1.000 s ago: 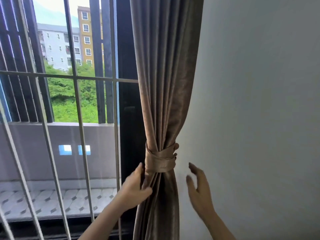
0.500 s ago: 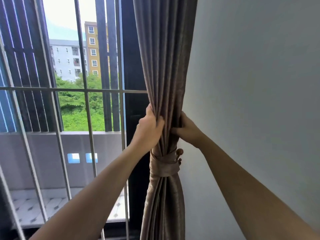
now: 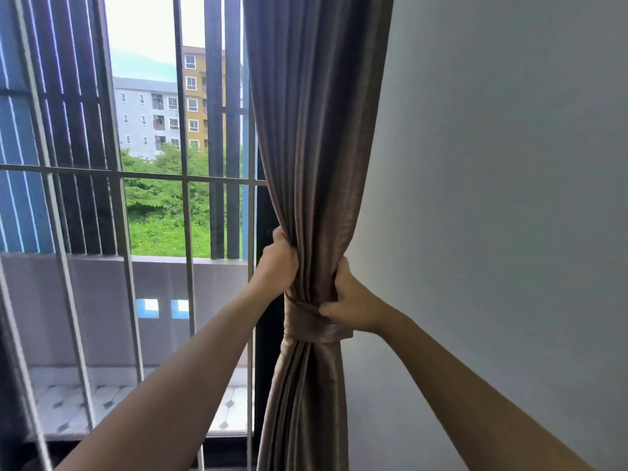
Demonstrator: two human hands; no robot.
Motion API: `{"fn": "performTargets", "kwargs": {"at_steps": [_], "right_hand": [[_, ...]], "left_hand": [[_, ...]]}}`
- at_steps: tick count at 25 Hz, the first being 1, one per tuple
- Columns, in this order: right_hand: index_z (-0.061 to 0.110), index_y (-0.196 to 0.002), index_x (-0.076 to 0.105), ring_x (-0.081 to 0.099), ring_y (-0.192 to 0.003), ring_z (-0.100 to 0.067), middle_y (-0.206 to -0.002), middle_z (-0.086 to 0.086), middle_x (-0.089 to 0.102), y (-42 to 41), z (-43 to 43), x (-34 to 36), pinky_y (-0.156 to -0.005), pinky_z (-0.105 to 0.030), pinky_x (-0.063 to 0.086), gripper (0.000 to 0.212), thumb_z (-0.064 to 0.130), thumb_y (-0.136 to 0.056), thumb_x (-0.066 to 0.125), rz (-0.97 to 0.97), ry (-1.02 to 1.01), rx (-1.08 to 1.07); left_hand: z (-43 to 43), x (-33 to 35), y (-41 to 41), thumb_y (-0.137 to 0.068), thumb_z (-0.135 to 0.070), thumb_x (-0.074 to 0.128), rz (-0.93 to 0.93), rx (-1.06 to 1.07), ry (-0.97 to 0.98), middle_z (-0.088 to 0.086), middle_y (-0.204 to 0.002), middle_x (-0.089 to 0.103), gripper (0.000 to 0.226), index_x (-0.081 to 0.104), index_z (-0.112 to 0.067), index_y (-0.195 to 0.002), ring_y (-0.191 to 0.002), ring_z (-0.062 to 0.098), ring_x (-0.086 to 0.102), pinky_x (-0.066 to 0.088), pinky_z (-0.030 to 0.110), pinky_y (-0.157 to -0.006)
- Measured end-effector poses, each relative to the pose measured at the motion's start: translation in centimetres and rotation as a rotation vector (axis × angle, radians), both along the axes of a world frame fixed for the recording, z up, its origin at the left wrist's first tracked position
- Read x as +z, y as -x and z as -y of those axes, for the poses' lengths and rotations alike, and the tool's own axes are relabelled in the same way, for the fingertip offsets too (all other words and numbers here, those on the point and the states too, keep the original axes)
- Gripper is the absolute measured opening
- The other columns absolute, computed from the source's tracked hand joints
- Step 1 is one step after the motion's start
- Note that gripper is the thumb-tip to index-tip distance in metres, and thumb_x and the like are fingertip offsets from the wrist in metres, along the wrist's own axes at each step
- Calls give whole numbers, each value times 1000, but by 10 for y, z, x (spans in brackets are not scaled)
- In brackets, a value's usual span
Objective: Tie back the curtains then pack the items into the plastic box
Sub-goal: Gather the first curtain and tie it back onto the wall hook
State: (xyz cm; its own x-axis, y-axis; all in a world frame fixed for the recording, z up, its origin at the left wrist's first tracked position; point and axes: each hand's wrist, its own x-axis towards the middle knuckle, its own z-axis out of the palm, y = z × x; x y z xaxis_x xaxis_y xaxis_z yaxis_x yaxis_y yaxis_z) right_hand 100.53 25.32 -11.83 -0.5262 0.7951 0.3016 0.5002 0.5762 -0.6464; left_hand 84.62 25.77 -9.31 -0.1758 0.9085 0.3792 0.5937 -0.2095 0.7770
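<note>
Left hand [image 3: 277,263]: fingers are curled round curtain [image 3: 316,130] folds just above the tieback [image 3: 306,324].
Right hand [image 3: 353,300]: folds are pinched at the tieback's top edge; nearer hand.
Curtain axis: vertical through the tieback.
Plastic box: not seen.

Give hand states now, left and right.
Left hand: closed, gripping the curtain at its left edge above the tieback.
Right hand: closed, gripping the curtain's right edge just above the tieback.
</note>
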Motion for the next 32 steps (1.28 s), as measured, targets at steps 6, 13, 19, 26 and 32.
{"fn": "performTargets", "kwargs": {"at_steps": [6, 13, 19, 26, 32], "right_hand": [[21, -136, 28, 51, -112, -5, -133, 2, 42, -10, 2, 3, -84, -19, 49, 62, 40, -83, 53, -601, 149, -35], [16, -142, 37, 55, -112, -7, -133, -1, 52, -1, -26, 72, -104, -25, 43, 69, 49, -98, -4, -707, 93, -47], [14, -132, 49, 55, -107, -17, -112, -1, 59, 17, -26, 54, -102, -33, 38, 66, 51, -99, 6, -734, 211, -172], [16, -133, 45, 51, -117, -16, -126, -8, 52, -6, -55, -29, -105, -39, 40, 54, 51, -98, 25, -327, -124, -197], [21, -116, 51, 46, -93, -4, -106, 7, 56, -46, -19, -73, -83, -20, 33, 51, 61, -85, 47, -37, -644, -254]], "left_hand": [[26, -16, -5, -98, -33, 41, 113, -221, -42, -3, -122, 55, 47, 31, -17, -140, -113, 15, 53, 36, 24, -89], [25, 8, -38, -92, -35, 55, 199, -195, -211, -10, -114, 50, 70, 17, -16, -147, -107, 8, 50, 38, 14, -88], [-1, 0, -14, -101, -24, 35, 233, -181, -125, 3, -133, 51, 44, 31, -15, -144, -125, 17, 45, 32, 17, -92], [11, -16, -28, -71, -39, 78, 199, -242, -189, -8, -125, 49, 99, 14, -23, -145, -111, 8, 49, 40, 23, -95], [-13, -18, -34, -63, -26, 86, 321, -217, -198, -3, -132, 48, 104, 21, -22, -143, -119, 11, 47, 38, 34, -107]]}}
